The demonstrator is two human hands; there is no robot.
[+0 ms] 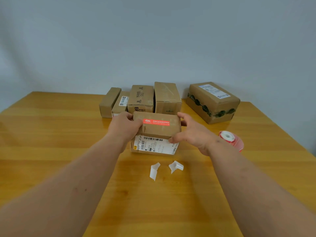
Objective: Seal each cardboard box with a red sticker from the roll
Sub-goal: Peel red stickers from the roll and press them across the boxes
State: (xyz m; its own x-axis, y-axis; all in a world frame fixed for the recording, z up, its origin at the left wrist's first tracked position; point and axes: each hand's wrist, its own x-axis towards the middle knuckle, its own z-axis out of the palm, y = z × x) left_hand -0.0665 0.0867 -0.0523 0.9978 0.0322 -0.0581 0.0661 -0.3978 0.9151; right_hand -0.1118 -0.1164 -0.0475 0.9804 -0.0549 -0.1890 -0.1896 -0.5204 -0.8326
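With the red sticker (156,122) on the cardboard box (156,132) mid-surface, left hand (125,126) and right hand (193,134) fingers clamp its ends (roll (231,140) right), so press sticker edges flat.

stickered box (156,129) mid-table, red roll (231,140) right

We are reaching both forearms forward toward twelve o'clock, left hand (125,124) and right hand (193,134) curling inward, thumbs nearest us.

Sticker roll (231,140) partly behind right forearm, shipping label (154,145) print too small to read
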